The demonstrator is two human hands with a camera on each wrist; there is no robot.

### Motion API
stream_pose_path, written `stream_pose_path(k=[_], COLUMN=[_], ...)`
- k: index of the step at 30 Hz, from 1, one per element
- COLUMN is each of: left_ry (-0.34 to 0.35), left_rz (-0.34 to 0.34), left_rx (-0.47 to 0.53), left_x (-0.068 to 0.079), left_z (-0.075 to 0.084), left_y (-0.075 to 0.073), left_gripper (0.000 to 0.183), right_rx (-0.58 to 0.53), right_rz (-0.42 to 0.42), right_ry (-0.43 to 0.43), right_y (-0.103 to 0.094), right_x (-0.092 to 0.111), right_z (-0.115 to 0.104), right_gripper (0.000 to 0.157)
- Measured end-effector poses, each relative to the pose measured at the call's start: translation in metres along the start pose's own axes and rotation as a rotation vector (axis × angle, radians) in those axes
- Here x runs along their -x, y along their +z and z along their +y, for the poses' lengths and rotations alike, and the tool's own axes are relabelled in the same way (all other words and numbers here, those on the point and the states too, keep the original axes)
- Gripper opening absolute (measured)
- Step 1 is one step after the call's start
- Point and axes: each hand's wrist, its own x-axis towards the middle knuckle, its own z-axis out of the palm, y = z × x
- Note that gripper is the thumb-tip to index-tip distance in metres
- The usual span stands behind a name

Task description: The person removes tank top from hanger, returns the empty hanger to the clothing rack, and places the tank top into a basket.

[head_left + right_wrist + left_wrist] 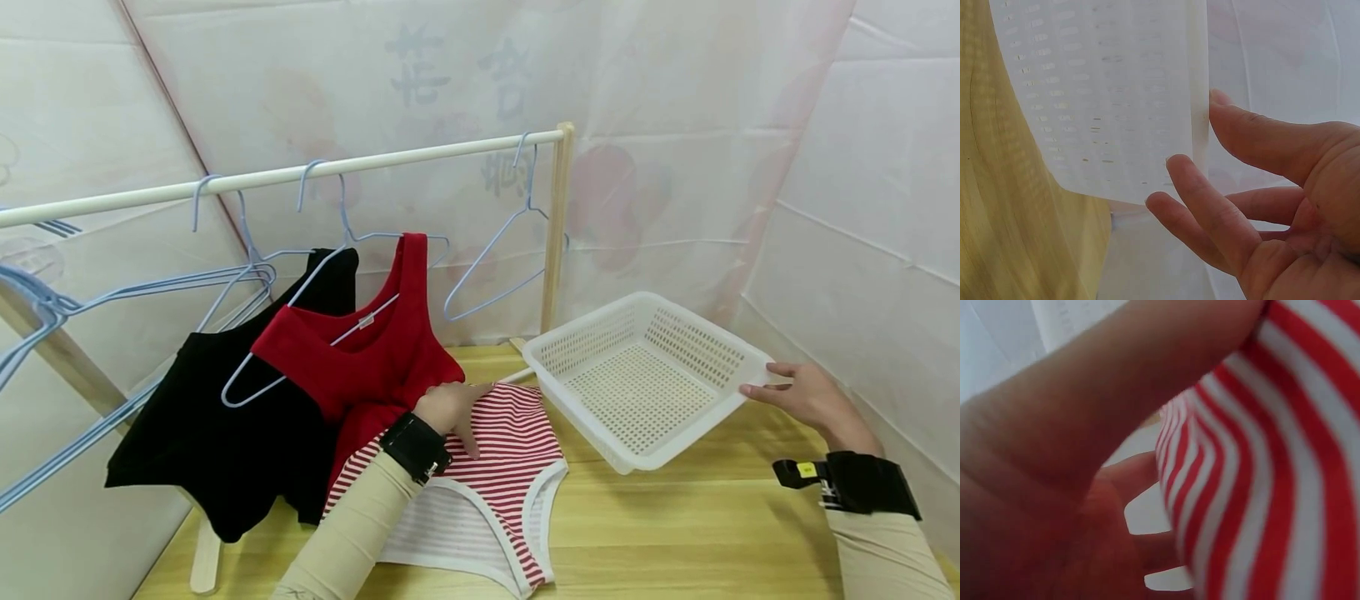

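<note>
Red-and-white striped briefs [513, 425] with white trim hang over the table front. My left hand [450, 408] holds them at the waistband; in the left wrist view the thumb lies across the striped cloth [1260, 475] and the other fingers reach behind it. To the right, a white perforated plastic basket [637, 400] is tilted toward me. My right hand [810, 396] pinches its right rim, the thumb on one side and fingertips against the wall [1097, 81] on the other. Just behind the left hand is a red tank top [412, 350] on a blue hanger.
A white rail [450, 152] on wooden posts [557, 233] crosses the back. Behind the red top hangs a black garment [225, 417]. A bare blue hanger [487, 250] is near the right post, with several more hangers [45, 308] at left. Below lies a wooden table [675, 533].
</note>
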Motion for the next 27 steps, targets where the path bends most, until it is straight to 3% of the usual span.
stream_pose_path(k=[3,10,13,20,27], left_ry=[0.006,0.012,0.002,0.072,0.132], left_rz=[0.004,0.034,0.026,0.036,0.083], left_rx=[-0.041,-0.065,-0.039,-0.028,-0.013], left_x=[-0.003,-0.007,-0.006,0.003,0.015], left_z=[0.002,0.007,0.008,0.005,0.004], left_y=[0.006,0.016,0.017,0.007,-0.014], left_gripper=[0.111,0.066,0.066,0.064,0.056], right_rx=[-0.002,0.016,0.024,0.028,0.034], right_rz=[-0.003,0.011,0.010,0.016,0.021], right_ry=[0.004,-0.011,-0.008,-0.026,-0.022], right_y=[0.000,0.000,0.000,0.001,0.001], right_x=[-0.001,-0.002,-0.002,0.000,0.000], right_z=[0.001,0.002,0.001,-0.002,-0.001], right_gripper=[0.104,0.103,0.103,0.100,0.101])
